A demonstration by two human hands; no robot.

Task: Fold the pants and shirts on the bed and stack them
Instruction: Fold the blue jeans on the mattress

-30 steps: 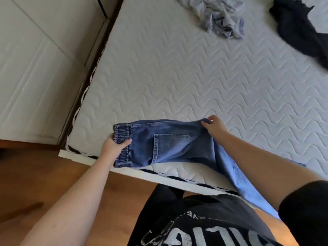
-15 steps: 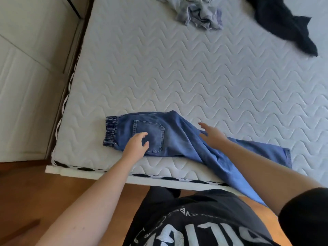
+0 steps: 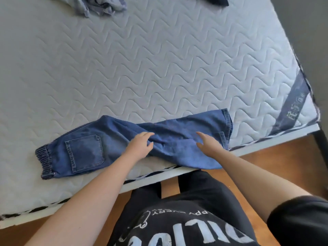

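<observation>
Quilted white mattress (image 3: pixel 159 64) is seen filling most of the view, with three garments counted on it and none yet stacked. One pair of jeans (image 3: pixel 110 146) is laid lengthwise along the near edge, waistband to the left and hems to the right, a lower fold of leg hanging slightly over the edge. The legs are still wrinkled at mid-length, so the folding is judged barely begun: only the laying-out is done, and the fold itself remains. One crumpled grey shirt (image 3: pixel 99 6) and one dark garment (image 3: pixel 209 0) are left untouched at the far edge, partly cut off by the frame. Two hands are counted: the left hand (image 3: pixel 138 148) is rested on the wrinkled denim with fingers relaxed, nothing grasped; the right hand (image 3: pixel 207 144) is spread flat on the leg, likewise released.
</observation>
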